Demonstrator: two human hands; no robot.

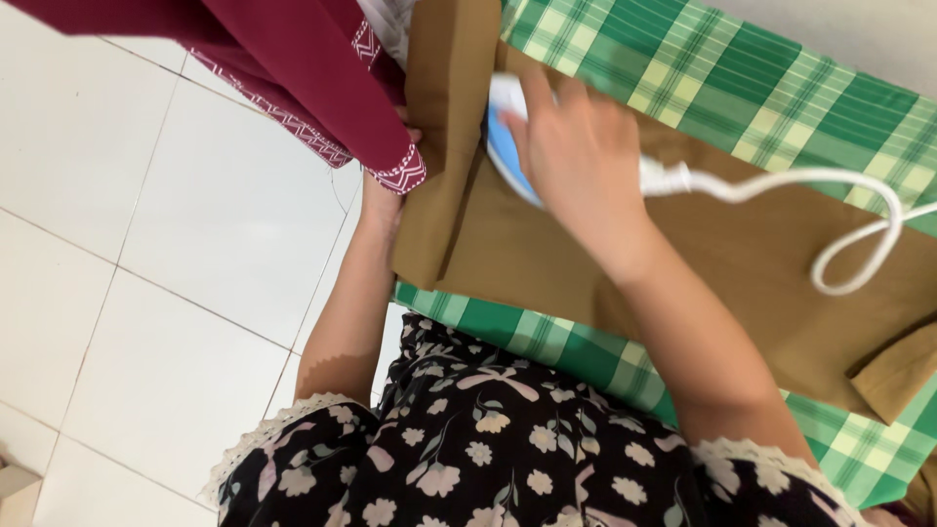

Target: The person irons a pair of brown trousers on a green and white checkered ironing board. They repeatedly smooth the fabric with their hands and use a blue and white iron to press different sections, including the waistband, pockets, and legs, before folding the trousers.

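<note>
Fingers of the right hand point(576, 156) clamp the blue-white iron point(506, 146) on brown cloth point(586, 254); left hand point(383, 200) mostly hidden, grip unclear.

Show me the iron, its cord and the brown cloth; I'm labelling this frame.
iron point(505, 146), head view, blue-and-white side by the fingers.
cord point(859, 185), head view, white loop.
brown cloth point(547, 254), head view, flat middle.
</note>
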